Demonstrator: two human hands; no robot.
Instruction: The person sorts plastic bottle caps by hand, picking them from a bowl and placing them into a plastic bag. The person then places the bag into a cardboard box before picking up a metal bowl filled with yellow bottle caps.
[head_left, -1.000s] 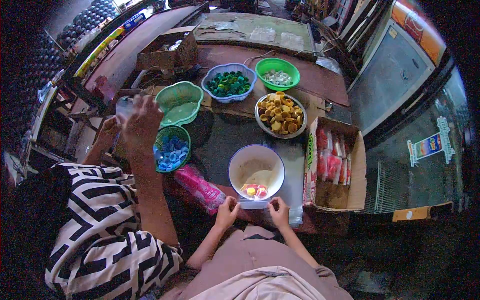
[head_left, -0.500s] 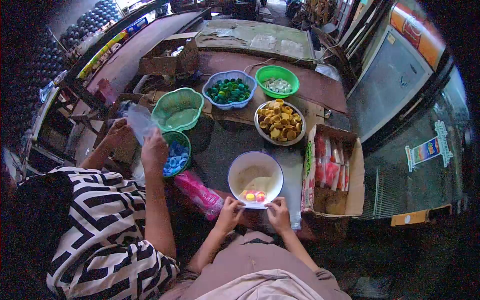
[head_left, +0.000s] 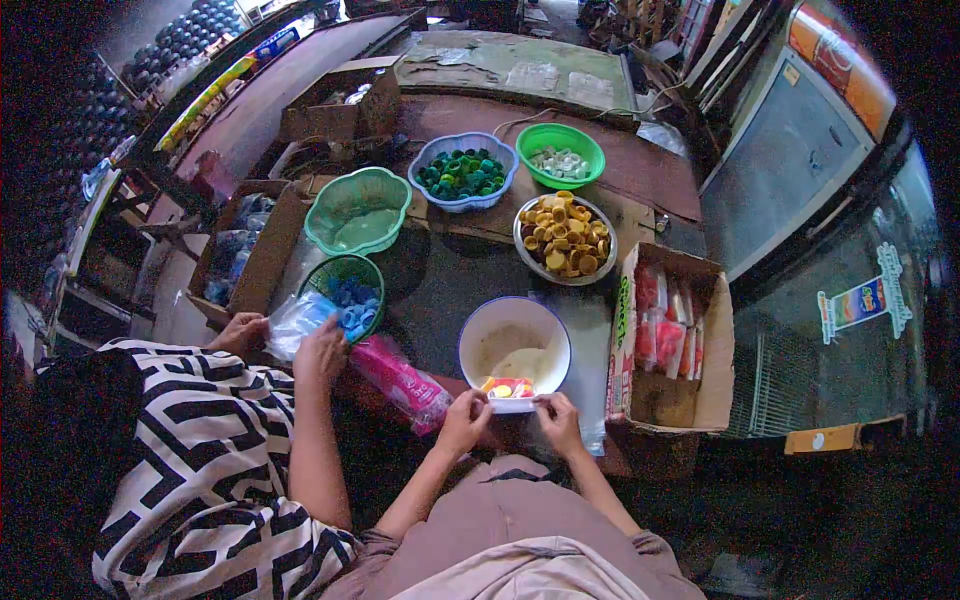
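Both of my hands hold a small clear plastic bag with red and yellow pieces in it, at the near rim of a white bowl. My left hand pinches the bag's left corner. The opposite corner is pinched by my right hand. Inside the bowl some pale residue shows at the bottom. A pink plastic packet lies just left of my left hand. To the right of my right hand stands an open carton with several packed bags of red and white pieces.
A co-worker's hands hold a clear bag by a green basket of blue caps. Behind are a pale green basin, a basin of green caps, a green bowl of whitish caps, and a metal bowl of yellow caps.
The co-worker's hands and clear bag have come down from beside the pale green basin to the blue caps. My hands still hold the bag's corners; the bag has tilted slightly.
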